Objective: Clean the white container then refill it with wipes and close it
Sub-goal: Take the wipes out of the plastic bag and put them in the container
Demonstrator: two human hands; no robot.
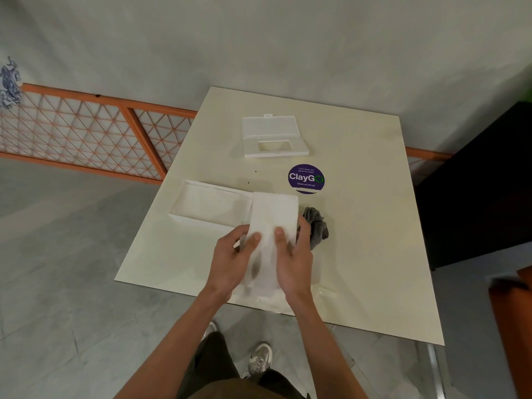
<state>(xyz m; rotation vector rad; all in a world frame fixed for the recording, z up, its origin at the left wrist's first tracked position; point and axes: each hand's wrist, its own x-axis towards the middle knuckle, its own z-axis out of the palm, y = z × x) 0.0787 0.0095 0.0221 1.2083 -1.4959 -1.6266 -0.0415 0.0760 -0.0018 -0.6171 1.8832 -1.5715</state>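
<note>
Two-handed, holds the stack of wipes [273, 214] over the near table [359, 254], left grip [233, 260] and right grip [293, 263] each closed on a long edge, likely to keep it square for the open white container [207, 203] just left, lid [273, 136] far behind.

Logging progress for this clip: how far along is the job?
Cleaning looks done: the grey cloth lies set aside. In hand: left hand and right hand grip the wipes stack by the open container. Left: load the wipes, fit the lid, lying farther back.
</note>
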